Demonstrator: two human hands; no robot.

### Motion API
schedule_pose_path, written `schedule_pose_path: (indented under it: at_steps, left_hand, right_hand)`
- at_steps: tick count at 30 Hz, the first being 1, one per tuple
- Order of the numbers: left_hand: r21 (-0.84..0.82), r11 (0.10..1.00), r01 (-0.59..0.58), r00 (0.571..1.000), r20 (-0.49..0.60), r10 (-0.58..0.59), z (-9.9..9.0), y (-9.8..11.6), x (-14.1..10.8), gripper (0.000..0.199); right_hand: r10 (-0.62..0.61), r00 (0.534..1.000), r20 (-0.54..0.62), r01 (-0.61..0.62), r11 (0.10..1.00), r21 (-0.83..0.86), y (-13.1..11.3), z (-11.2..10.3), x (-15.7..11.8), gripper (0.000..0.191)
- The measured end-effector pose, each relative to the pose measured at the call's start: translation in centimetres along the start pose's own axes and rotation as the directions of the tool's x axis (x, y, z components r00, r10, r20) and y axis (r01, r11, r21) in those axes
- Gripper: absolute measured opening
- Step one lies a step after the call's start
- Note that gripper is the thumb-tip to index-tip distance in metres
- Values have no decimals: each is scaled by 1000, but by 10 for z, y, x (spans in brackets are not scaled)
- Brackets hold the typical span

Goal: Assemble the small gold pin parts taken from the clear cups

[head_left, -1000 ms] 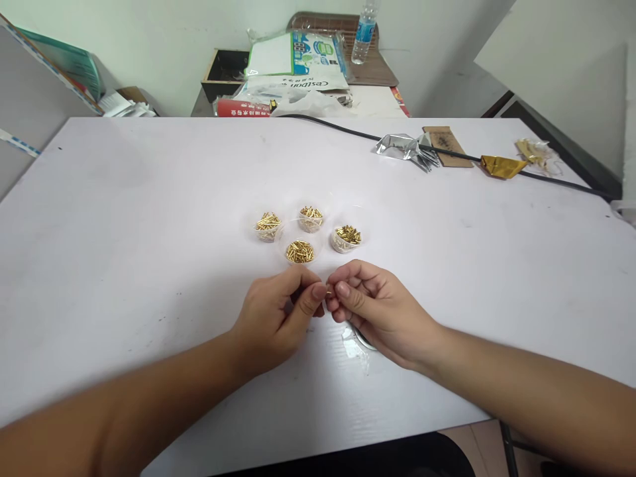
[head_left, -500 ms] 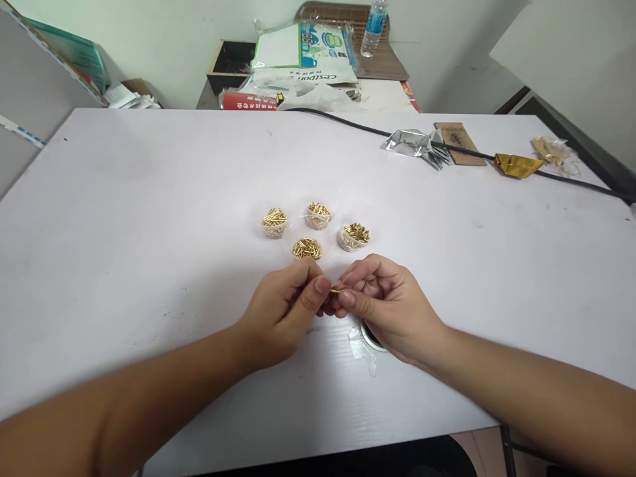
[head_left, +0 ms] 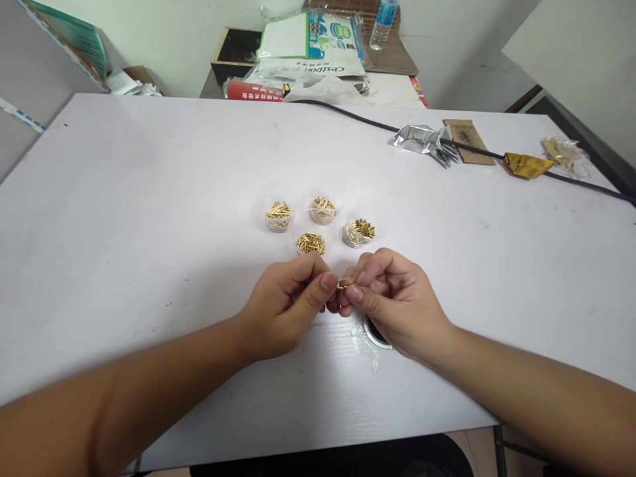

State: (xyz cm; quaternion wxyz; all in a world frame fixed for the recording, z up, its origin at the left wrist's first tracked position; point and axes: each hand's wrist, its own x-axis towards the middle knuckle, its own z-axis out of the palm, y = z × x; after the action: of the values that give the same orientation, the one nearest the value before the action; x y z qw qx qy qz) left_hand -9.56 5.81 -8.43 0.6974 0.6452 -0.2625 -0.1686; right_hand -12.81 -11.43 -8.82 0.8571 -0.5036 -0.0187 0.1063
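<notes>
Now R hand (head_left: pixel 407 298), pinching pc (head_left: pixel 341 287), hides hole (head_left: pixel 378 332) less.

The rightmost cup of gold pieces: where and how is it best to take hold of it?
I would grip the rightmost cup by its clear side wall, coming from its right: the other cups stand to its left, and its open top, filled with loose gold pieces, suggests keeping it level.
</notes>
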Motion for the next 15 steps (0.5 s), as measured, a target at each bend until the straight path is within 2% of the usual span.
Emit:
schedule_pose_path:
  at_steps: [15]
  left_hand:
    - [9, 1000, 9, 1000, 7, -9, 0, -2, 1, 28]
  right_hand:
    - [-84, 995, 58, 82, 996, 35, 5, -2, 1, 16]
